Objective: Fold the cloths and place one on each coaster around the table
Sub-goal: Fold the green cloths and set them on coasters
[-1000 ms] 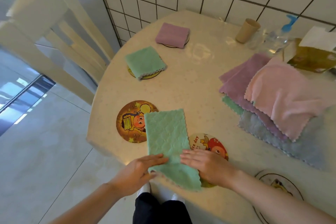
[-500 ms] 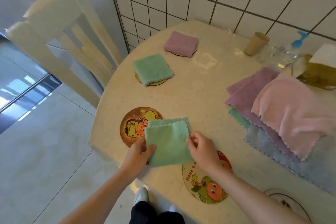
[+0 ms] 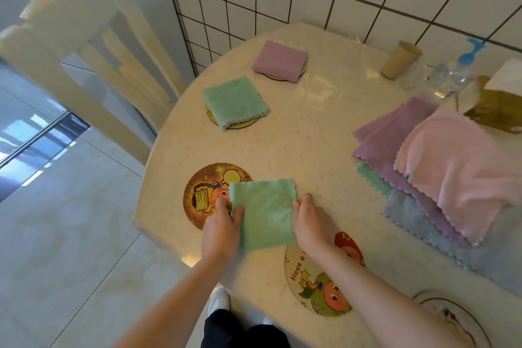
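A folded green cloth (image 3: 264, 212) lies square near the table's front edge. My left hand (image 3: 221, 230) pinches its left edge and my right hand (image 3: 310, 223) pinches its right edge. Its left corner overlaps a brown cartoon coaster (image 3: 209, 192). A second bare coaster (image 3: 319, 288) with a fruit cartoon sits under my right forearm, and a third (image 3: 452, 316) shows at the lower right. Farther back, a folded green cloth (image 3: 234, 100) and a folded purple cloth (image 3: 279, 61) each rest on a coaster. A pile of unfolded cloths (image 3: 452, 167) lies at the right.
A paper cup (image 3: 401, 58), a plastic bottle (image 3: 449, 76) and a tissue box (image 3: 497, 104) stand at the back right by the tiled wall. A cream chair (image 3: 84, 45) stands left of the round table (image 3: 310, 135). Tiled floor lies below left.
The long green strip was folded in half into a square. Both hands shifted from its near end to its side edges, and the cloth now sits squarer, its corner over the brown coaster.
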